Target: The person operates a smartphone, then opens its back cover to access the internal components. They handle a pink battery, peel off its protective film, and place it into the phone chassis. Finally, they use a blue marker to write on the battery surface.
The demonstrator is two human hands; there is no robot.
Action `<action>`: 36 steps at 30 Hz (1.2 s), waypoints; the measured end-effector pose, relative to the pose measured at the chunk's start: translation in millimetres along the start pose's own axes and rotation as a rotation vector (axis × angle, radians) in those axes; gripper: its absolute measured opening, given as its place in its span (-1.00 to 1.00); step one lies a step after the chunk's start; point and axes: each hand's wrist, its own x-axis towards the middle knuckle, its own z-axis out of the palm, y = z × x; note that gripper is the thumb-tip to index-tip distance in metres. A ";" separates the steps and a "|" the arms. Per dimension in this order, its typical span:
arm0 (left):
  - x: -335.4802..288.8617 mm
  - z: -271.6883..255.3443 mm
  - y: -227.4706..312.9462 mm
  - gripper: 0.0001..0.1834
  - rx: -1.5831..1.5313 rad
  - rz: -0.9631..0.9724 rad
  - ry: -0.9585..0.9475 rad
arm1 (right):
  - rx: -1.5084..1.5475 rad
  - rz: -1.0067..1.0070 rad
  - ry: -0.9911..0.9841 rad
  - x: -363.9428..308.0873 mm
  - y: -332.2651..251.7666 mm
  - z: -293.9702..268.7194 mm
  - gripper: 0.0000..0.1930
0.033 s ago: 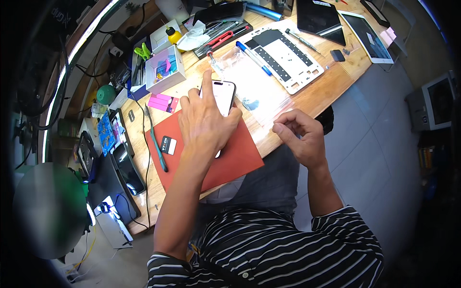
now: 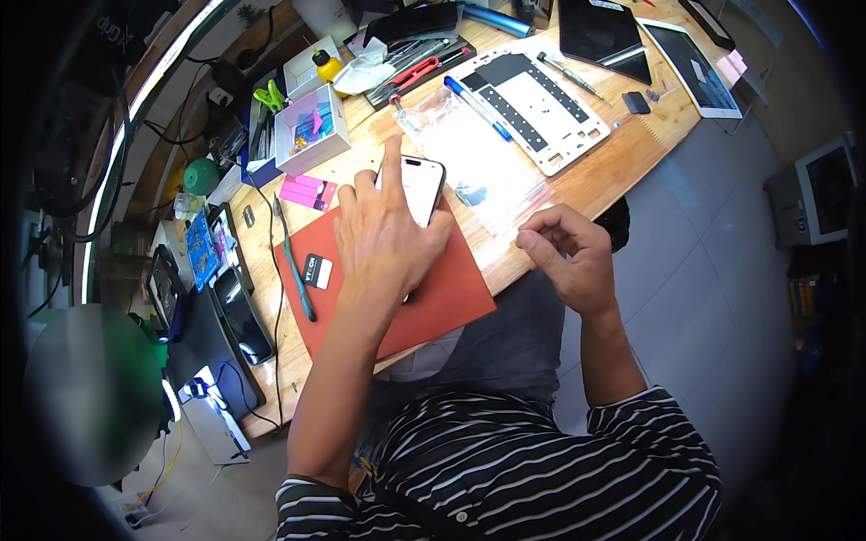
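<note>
A smartphone [image 2: 421, 187] with a lit white screen lies on the red-brown mat [image 2: 442, 307]. My left hand [image 2: 383, 230] covers its lower part from above, thumb at the right edge and fingers at the left, with the index finger stretched forward. My right hand [image 2: 575, 257] hovers by the table's front edge, thumb and fingers curled together; whatever they may hold cannot be made out. Left of my left hand, a pair of teal-handled tweezers [image 2: 298, 275] and a small black-and-white card [image 2: 317, 271] rest on the mat.
Beyond the hands lie a clear plastic bag [image 2: 478, 171], a blue-and-white marker [image 2: 478, 110] and a white tablet frame [image 2: 559, 117]. A small parts box [image 2: 311, 135] stands left of the phone. Tablets [image 2: 693, 72] occupy the far right corner, and a dark phone [image 2: 242, 316] sits left.
The phone has shifted slightly nearer under my left hand. My right hand keeps its curled pose; the small sideways shift of the whole view matches a head movement.
</note>
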 end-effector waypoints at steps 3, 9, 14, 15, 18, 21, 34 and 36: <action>-23.7 -1.5 -5.3 0.13 0.000 0.128 -0.001 | 0.043 -0.001 -0.020 -0.5 -0.9 -5.6 -0.88; -38.7 0.5 -11.6 0.14 -0.128 0.134 -0.031 | -0.112 0.153 -0.292 25.7 -27.8 -3.9 -0.72; -69.2 -7.5 -23.6 0.12 -0.201 0.201 0.038 | -0.259 0.128 -0.400 36.3 -30.9 5.5 -0.54; -76.4 -8.6 -28.6 0.10 -0.198 0.226 0.051 | -0.298 0.116 -0.407 36.9 -31.6 5.9 -0.52; -101.9 -11.5 -49.1 0.06 -0.230 0.220 0.054 | -0.313 0.156 -0.429 38.6 -34.5 11.0 -0.52; -111.2 -7.7 -60.9 0.02 -0.294 0.219 0.052 | -0.356 0.170 -0.454 38.3 -37.1 14.7 -0.54; -104.4 -2.5 -66.3 0.09 -0.405 0.237 0.098 | -0.413 0.253 -0.355 36.8 -37.7 24.9 -0.58; -98.0 -1.8 -59.5 0.08 -0.378 0.228 0.106 | -0.552 0.061 -0.335 35.0 -28.1 26.4 -0.57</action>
